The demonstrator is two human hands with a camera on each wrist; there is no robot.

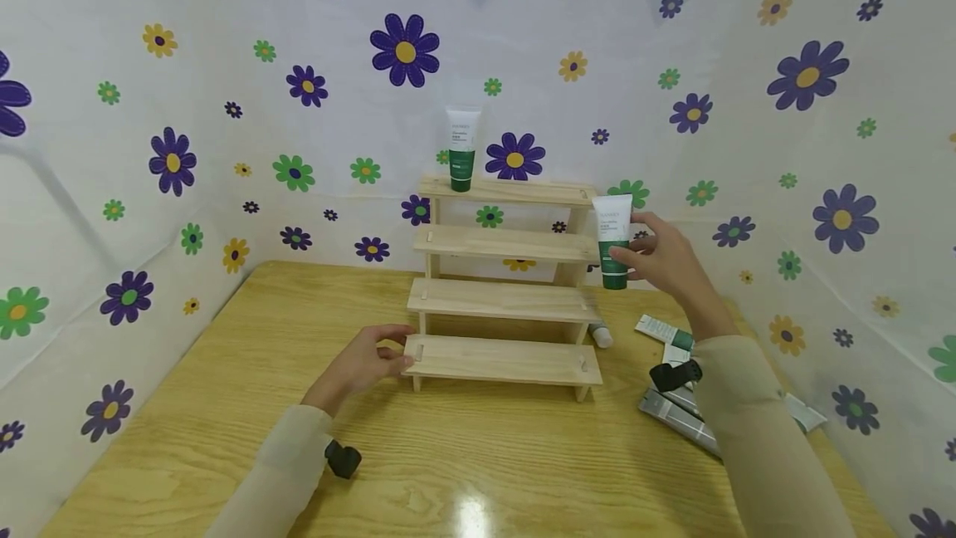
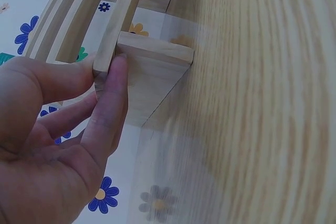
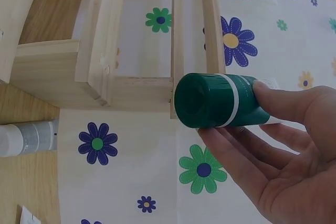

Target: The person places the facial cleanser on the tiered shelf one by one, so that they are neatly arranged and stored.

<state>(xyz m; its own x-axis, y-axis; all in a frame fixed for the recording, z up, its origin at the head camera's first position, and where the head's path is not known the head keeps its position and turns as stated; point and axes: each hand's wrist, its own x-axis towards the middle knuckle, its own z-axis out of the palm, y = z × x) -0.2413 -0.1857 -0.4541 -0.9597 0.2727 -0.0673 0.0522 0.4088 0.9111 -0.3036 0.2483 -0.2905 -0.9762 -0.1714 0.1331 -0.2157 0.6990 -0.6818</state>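
Observation:
A four-tier wooden stand (image 1: 504, 299) rises in steps in the middle of the table. My left hand (image 1: 369, 359) pinches the left end of its lowest shelf (image 2: 118, 30), thumb on top and fingers beneath. In my right hand (image 1: 665, 256) is a white squeeze tube with a green cap (image 1: 615, 243), held upright, cap down, by the right end of the upper shelves. The right wrist view shows thumb and fingers round the green part of that tube (image 3: 226, 100). A similar tube (image 1: 461, 149) stands cap down on the left of the top shelf.
Several tubes (image 1: 680, 418) lie in a loose pile on the table's right, partly hidden by my right forearm. A grey tube with a white cap (image 1: 602, 335) lies beside and partly behind the stand. Flower-printed sheets (image 1: 336, 131) enclose the table (image 1: 299, 305) behind and at both sides.

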